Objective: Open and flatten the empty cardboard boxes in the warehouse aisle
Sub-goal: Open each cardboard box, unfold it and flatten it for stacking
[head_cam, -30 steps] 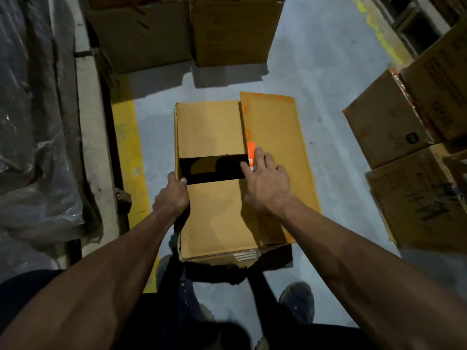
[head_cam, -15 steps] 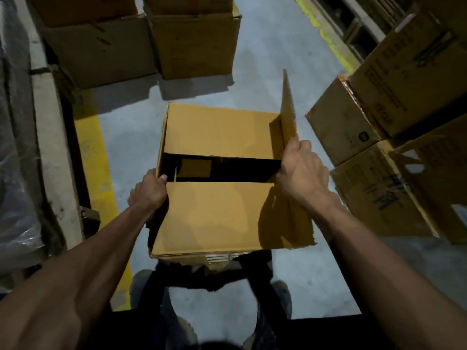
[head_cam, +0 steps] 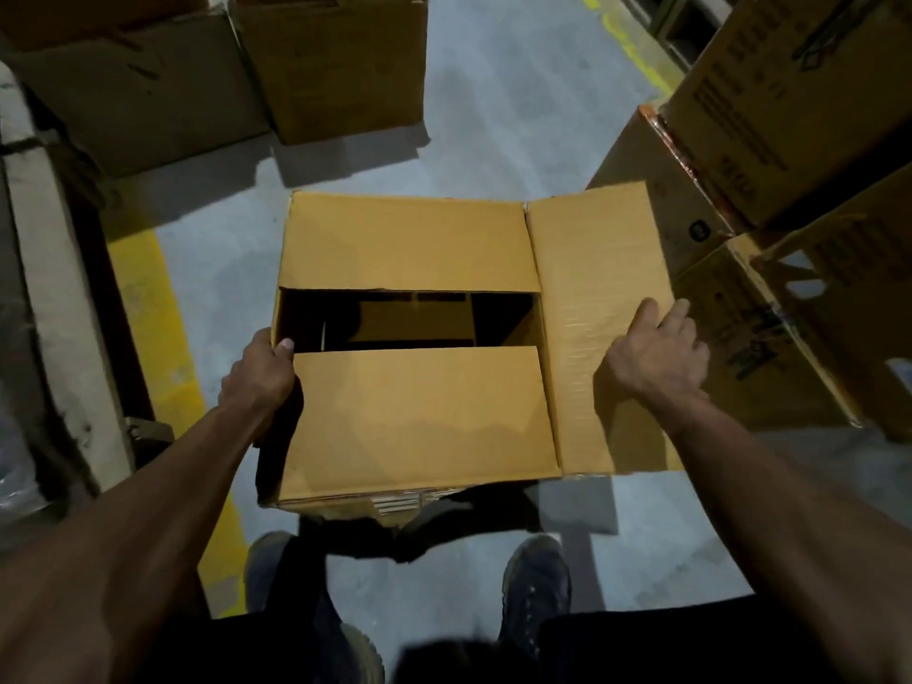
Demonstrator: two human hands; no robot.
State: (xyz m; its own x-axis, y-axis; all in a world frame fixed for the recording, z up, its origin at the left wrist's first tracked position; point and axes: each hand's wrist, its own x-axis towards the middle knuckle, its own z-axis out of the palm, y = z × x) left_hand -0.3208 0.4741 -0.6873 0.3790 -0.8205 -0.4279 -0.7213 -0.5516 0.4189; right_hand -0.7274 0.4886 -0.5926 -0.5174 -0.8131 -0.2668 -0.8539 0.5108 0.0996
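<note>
A tan cardboard box (head_cam: 414,417) stands on the grey floor in front of my feet. Its near and far inner flaps lie flat, with a dark gap between them showing the empty inside. The right outer flap (head_cam: 592,298) is folded outward, lying nearly level. My right hand (head_cam: 656,353) rests on that flap with its fingers spread and pressing down. My left hand (head_cam: 261,372) grips the box's left top edge, thumb over the rim at the gap.
Stacked printed cartons (head_cam: 789,165) crowd the right side, touching the folded flap. Two brown boxes (head_cam: 335,66) stand at the far end of the aisle. A yellow floor stripe (head_cam: 163,338) and a rack base run along the left.
The right outer flap swung from lying over the box, through upright, to folded outward on the right, my right hand following it. My left hand kept its grip.
</note>
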